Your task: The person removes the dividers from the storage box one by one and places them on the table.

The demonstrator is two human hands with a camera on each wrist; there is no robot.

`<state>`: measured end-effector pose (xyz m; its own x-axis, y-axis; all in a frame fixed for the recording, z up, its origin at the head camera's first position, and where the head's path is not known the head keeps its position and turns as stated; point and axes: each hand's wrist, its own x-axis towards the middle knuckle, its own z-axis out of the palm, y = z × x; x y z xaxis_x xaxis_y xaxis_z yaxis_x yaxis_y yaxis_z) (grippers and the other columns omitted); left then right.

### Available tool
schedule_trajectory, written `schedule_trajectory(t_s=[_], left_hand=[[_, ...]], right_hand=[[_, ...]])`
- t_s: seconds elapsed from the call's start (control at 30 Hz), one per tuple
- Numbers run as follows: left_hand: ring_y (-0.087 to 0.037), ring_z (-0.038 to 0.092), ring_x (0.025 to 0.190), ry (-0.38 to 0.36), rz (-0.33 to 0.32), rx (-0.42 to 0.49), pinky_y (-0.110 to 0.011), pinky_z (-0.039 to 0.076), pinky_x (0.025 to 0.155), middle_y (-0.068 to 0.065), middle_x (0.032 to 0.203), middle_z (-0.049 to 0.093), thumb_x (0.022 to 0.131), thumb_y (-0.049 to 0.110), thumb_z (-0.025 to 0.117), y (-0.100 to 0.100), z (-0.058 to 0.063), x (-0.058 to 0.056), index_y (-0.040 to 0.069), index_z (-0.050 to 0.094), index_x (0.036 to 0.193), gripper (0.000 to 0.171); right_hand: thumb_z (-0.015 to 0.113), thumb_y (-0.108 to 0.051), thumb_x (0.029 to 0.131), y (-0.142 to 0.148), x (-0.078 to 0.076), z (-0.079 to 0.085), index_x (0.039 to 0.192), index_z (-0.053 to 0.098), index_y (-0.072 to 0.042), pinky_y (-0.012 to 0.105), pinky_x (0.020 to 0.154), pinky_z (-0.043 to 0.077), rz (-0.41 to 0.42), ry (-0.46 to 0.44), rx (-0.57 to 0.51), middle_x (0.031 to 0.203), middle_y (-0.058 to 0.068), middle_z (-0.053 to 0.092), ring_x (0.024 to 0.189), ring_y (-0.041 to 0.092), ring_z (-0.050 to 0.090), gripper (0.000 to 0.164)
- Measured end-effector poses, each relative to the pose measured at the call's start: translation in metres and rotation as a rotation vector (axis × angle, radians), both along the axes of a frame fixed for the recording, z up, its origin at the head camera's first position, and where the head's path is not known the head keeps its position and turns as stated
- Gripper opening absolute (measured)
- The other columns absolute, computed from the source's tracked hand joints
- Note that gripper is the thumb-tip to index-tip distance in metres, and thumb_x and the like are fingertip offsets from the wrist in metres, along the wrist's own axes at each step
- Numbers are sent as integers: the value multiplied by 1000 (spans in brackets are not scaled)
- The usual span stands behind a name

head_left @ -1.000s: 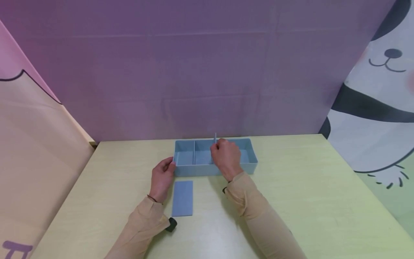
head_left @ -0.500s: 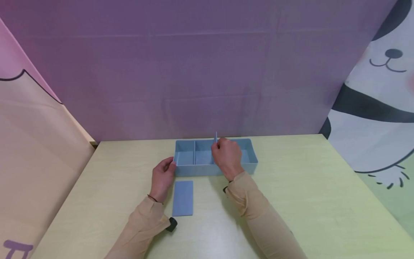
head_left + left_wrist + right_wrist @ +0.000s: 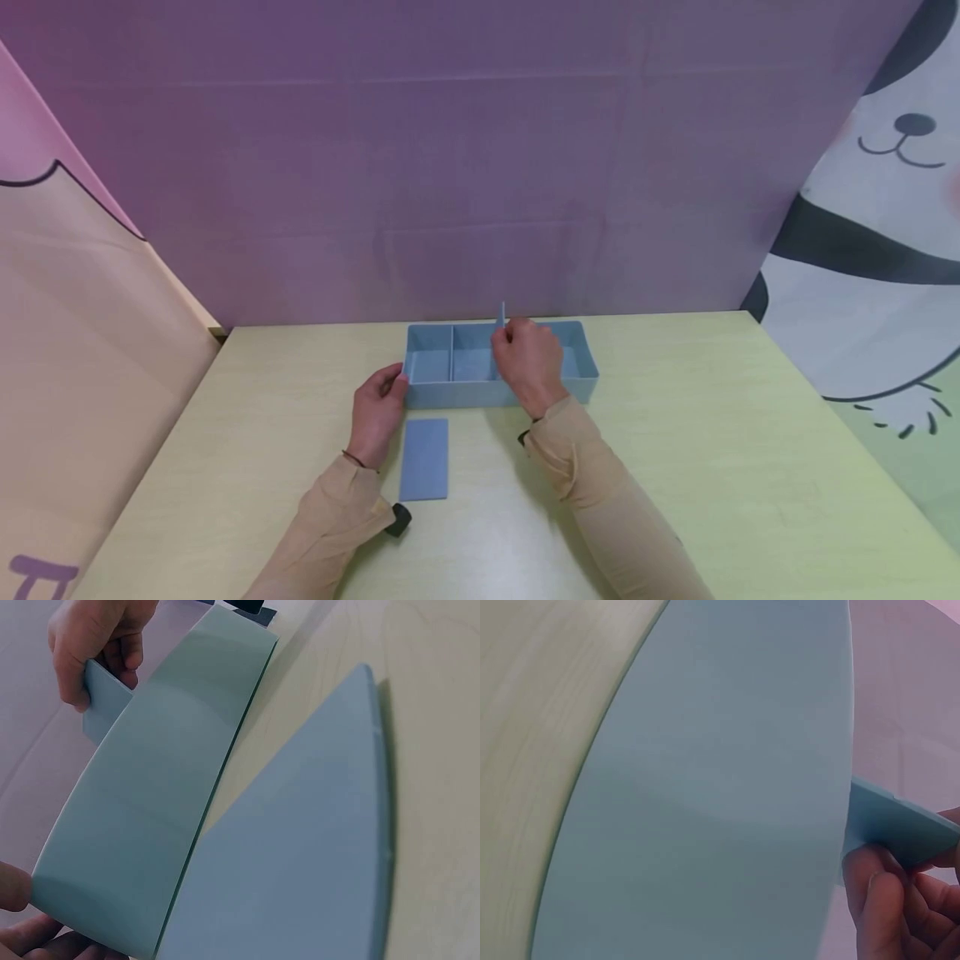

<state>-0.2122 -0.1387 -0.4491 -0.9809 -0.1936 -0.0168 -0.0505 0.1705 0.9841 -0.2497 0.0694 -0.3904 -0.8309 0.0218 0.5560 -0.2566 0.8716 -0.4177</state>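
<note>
A light blue compartment box [image 3: 461, 395] lies lengthwise at the back of the table, one upright divider [image 3: 452, 354] standing in its left part. My right hand [image 3: 528, 360] is over the right half of the box and pinches a second flat divider [image 3: 889, 821], held on edge. That divider's top sticks up above the box rim, and its lower part is hidden behind the front wall. At the box's left end, my left hand [image 3: 377, 412] grips the corner, thumb near the rim and fingers on the outer wall. A loose blue flat panel [image 3: 424, 460] lies in front of the box.
The pale wooden table [image 3: 720, 467] extends to both sides of the box. Right behind the table's back edge hangs a purple cloth [image 3: 480, 183]. A panda-printed sheet [image 3: 877, 333] hangs on the right, and a beige printed sheet [image 3: 90, 350] on the left.
My right hand has shifted slightly up and to the right, and the divider in it sticks up a little higher above the rim. The left hand, box and loose panel have stayed put.
</note>
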Motion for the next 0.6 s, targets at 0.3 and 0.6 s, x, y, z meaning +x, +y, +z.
schedule_trajectory(t_s=[0.3,0.6], left_hand=[[-18,49,100,6,-8,13,-41,42,90,-15,117,55,92,21,48,0,1,0,3,51,120,33],[-19,50,99,28,-2,27,-42,43,89,-18,117,55,91,18,49,-1,0,0,2,51,119,32]], right_hand=[[48,-17,84,1,2,4,48,40,-16,31,34,23,8,21,-20,39,0,36,34,15,33,37],[49,-15,83,1,2,7,47,37,-15,30,35,19,32,58,-59,39,0,32,33,16,30,38]])
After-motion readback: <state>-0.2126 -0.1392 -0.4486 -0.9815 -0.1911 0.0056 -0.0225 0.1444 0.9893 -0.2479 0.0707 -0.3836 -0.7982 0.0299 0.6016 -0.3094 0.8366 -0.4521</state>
